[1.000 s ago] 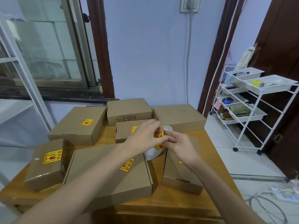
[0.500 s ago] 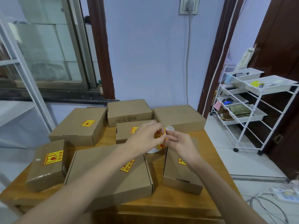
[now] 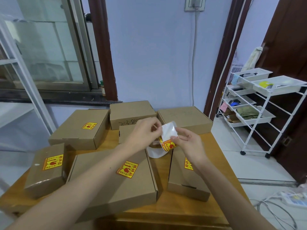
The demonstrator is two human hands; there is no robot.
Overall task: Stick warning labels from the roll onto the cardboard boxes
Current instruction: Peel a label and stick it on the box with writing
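Note:
Both hands are raised over the middle of the wooden table (image 3: 166, 213). My right hand (image 3: 189, 141) pinches the label roll (image 3: 167, 145), whose yellow and red labels face me. My left hand (image 3: 144, 131) pinches the edge of a white glossy sheet (image 3: 169, 130) peeled up from the roll; its printed side is hidden. White backing strip (image 3: 156, 152) loops down below. Yellow labels sit on the back-left box (image 3: 74, 133), the taped front-left box (image 3: 44, 178), the big front box (image 3: 108, 188) and the front-right box (image 3: 184, 181). The back-right box (image 3: 184, 117) and the handwritten back box (image 3: 131, 110) show none.
A small box (image 3: 126, 133) lies half hidden behind my left hand. A white wheeled rack (image 3: 259, 113) with trays stands right of the table. A power strip (image 3: 292, 200) and cables lie on the floor at right. A white shelf frame (image 3: 25, 80) stands at left.
My hands, pressed together on the roll before, have drawn slightly apart and risen. A white sheet has been peeled up from the roll between them.

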